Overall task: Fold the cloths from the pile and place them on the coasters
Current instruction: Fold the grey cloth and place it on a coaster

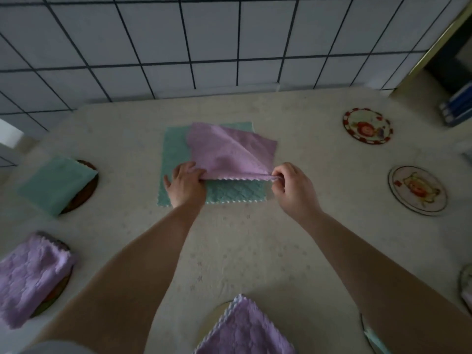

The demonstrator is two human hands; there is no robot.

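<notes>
A purple cloth (pixel 224 152) lies partly folded over on a flat green cloth (pixel 235 192) at the table's middle. My left hand (pixel 186 186) pinches the purple cloth's near edge at its left end, and my right hand (pixel 293 186) pinches the same edge at its right end. Two round coasters, one far right (pixel 367 125) and one nearer (pixel 417 190), bear no cloth. A folded green cloth (pixel 55 185) covers a dark coaster (pixel 88 190) at left. Folded purple cloths sit on coasters at lower left (pixel 28 277) and bottom centre (pixel 245 330).
A tiled wall (pixel 178 42) rises behind the table. A dark opening with blue items (pixel 457 103) stands at the far right. Another coaster's rim (pixel 466 279) peeks in at the right edge. The pale tablecloth (pixel 255 246) covers the table.
</notes>
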